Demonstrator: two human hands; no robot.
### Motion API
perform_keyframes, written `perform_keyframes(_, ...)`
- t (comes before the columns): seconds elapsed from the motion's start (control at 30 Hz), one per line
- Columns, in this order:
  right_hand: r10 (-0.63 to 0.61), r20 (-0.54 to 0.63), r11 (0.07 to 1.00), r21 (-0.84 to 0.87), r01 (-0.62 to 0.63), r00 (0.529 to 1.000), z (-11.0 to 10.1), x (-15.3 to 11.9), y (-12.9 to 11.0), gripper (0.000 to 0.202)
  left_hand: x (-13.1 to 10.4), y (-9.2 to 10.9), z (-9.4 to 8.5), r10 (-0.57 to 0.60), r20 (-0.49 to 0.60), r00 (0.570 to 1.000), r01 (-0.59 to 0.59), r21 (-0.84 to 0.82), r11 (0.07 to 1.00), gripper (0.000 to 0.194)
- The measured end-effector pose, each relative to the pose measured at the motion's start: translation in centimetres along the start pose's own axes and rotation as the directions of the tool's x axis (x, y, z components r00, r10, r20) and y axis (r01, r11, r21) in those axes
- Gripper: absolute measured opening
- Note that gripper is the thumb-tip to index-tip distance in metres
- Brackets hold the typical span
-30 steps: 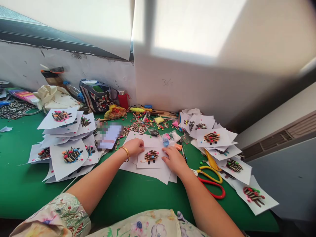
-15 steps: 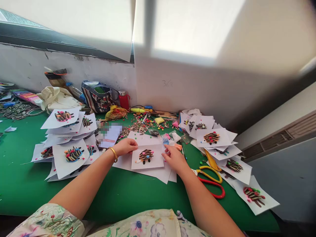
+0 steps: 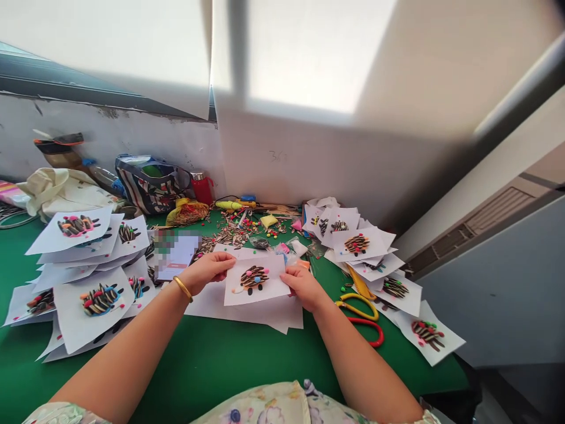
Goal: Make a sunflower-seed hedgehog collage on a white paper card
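A white card [image 3: 236, 296] bears a hedgehog-like figure of striped seeds with pink and blue dots and black oval feet. My left hand [image 3: 207, 271] pinches its upper left corner, fingers closed. On the right edge, my right hand [image 3: 303, 285] grips the same card between thumb and fingers. The card is held slightly tilted above white paper sheets [image 3: 207, 309] on the green table. Behind it lie scattered striped seeds [image 3: 233, 229], small coloured balls and clear bags of coloured clay.
Stacks of decorated cards stand at left [image 3: 66, 277] and right [image 3: 375, 244]. Scissors with yellow and red handles [image 3: 359, 309] lie near my right forearm. Further back are a phone [image 3: 180, 256], a striped bag [image 3: 152, 185] and a red bottle [image 3: 203, 188].
My right hand has closed on the card's right edge, and the card is now lifted and tilted. The whole view has shifted to the right.
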State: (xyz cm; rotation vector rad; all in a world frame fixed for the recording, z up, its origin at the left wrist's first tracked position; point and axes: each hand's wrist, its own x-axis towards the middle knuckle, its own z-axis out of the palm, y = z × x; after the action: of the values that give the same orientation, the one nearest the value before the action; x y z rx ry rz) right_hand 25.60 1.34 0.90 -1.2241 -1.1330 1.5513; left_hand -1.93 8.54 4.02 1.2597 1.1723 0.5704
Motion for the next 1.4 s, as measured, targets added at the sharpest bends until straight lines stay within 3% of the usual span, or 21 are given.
perform_keyframes(0.27, 0.012, -0.036, 0.992, 0.126, -0.008, 0.999, 0.0, 0.0, 0.0, 0.041, -1.8, -0.1, 2.3, -0.068, 0.041, 0.997, 0.075, -0.220, 0.973, 0.040)
perform_keyframes(0.43, 0.010, -0.016, 0.988, 0.152, -0.007, 1.000, 0.1, -0.7, 0.2, 0.040, -4.6, -0.6, 2.6, -0.087, -0.037, 0.996, 0.069, -0.334, 0.940, 0.035)
perform_keyframes(0.57, 0.015, -0.005, 0.992, 0.122, -0.015, 1.000, 0.1, -1.1, 0.1, 0.047, -8.1, -0.9, 0.5, -0.091, -0.163, 0.982, 0.019, -0.397, 0.917, 0.030)
perform_keyframes(0.7, 0.015, 0.001, 0.995, 0.096, -0.015, 1.000, 0.3, -1.2, 0.1, 0.049, -11.9, -1.5, -4.9, -0.092, -0.350, 0.932, -0.070, -0.424, 0.903, 0.030)
perform_keyframes(0.77, 0.024, 0.005, 0.996, 0.085, -0.025, 1.000, 0.4, -1.2, 0.1, 0.049, -13.7, -2.1, -8.4, -0.105, -0.521, 0.847, -0.116, -0.375, 0.920, 0.027)
perform_keyframes(0.83, 0.032, 0.002, 0.997, 0.072, -0.032, 0.999, 0.4, -1.2, 0.2, 0.049, -15.2, -2.8, -11.7, -0.183, -0.676, 0.714, -0.082, -0.340, 0.937, 0.023)
perform_keyframes(0.9, 0.036, -0.002, 0.997, 0.061, -0.036, 0.999, 0.5, -1.3, 0.3, 0.050, -16.5, -3.5, -14.3, -0.228, -0.739, 0.634, -0.042, -0.327, 0.944, 0.019)
perform_keyframes(1.0, 0.036, -0.004, 0.998, 0.051, -0.036, 0.999, 0.5, -1.3, 0.4, 0.049, -17.6, -4.5, -16.5, -0.275, -0.780, 0.561, 0.019, -0.320, 0.947, 0.014)
perform_keyframes(1.1, 0.026, -0.008, 0.999, 0.035, -0.026, 1.000, 0.4, -1.1, 0.7, 0.048, -18.1, -5.2, -17.2, -0.263, -0.784, 0.562, 0.080, -0.265, 0.961, 0.020)
perform_keyframes(1.17, -0.003, -0.017, 1.000, 0.011, 0.004, 1.000, 0.3, -0.9, 1.0, 0.047, -18.3, -5.4, -17.7, -0.187, -0.819, 0.542, 0.203, -0.088, 0.975, 0.030)
perform_keyframes(1.23, -0.051, -0.037, 0.998, -0.030, 0.050, 0.998, 0.1, -0.6, 1.2, 0.046, -18.5, -5.3, -18.2, -0.092, -0.858, 0.505, 0.364, 0.116, 0.924, 0.036)
perform_keyframes(1.3, -0.103, -0.076, 0.989, -0.110, 0.094, 0.992, 0.0, -0.4, 1.3, 0.044, -18.6, -4.9, -18.6, 0.011, -0.913, 0.409, 0.571, 0.265, 0.777, 0.041)
perform_keyframes(1.4, -0.202, -0.120, 0.930, -0.336, 0.151, 0.972, 0.0, -0.3, 1.2, 0.036, -18.1, -3.6, -17.5, 0.371, -0.899, 0.232, 0.643, 0.428, 0.635, 0.038)
